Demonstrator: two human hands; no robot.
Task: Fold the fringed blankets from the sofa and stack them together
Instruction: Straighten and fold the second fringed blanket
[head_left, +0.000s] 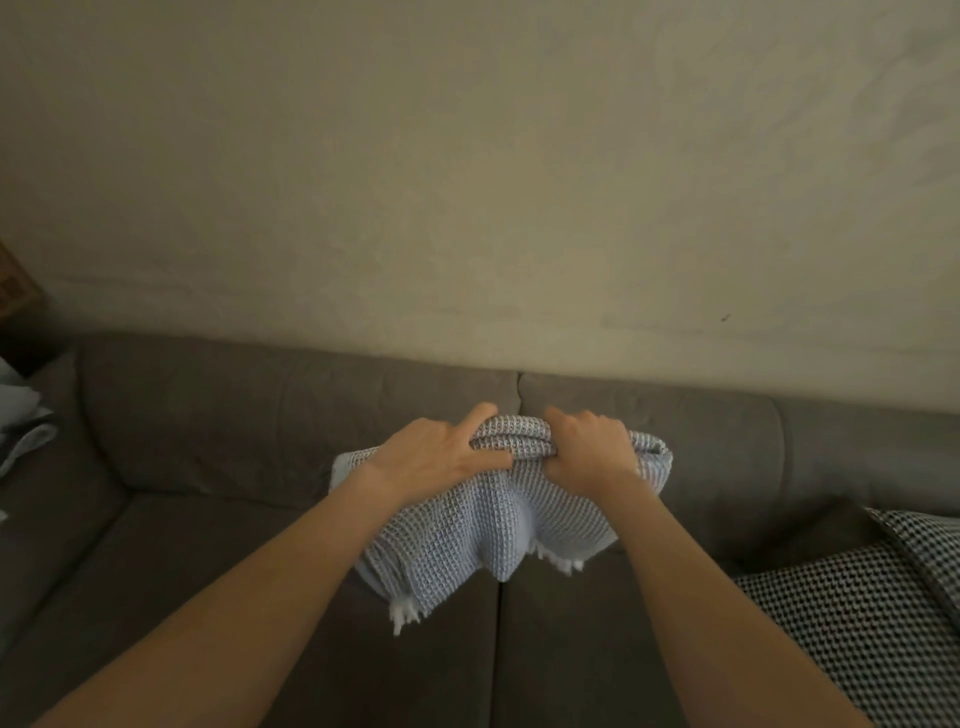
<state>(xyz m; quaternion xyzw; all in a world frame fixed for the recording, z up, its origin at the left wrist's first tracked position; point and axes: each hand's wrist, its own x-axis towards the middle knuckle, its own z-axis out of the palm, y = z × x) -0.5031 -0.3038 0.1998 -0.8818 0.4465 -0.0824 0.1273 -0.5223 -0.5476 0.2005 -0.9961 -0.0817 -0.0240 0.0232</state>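
Note:
A pale blue waffle-weave blanket (483, 535) with white fringe hangs folded above the grey sofa (249, 415), over the seam between two seat cushions. My left hand (441, 452) grips its bunched top edge from the left. My right hand (589, 449) grips the same edge from the right, the two hands close together. The fringe dangles at the blanket's lower edge, near the seat.
A black-and-white houndstooth cushion or throw (872, 613) lies on the sofa's right end. Pale blue-grey fabric (23, 426) sits at the far left edge by the armrest. A plain beige wall rises behind the backrest.

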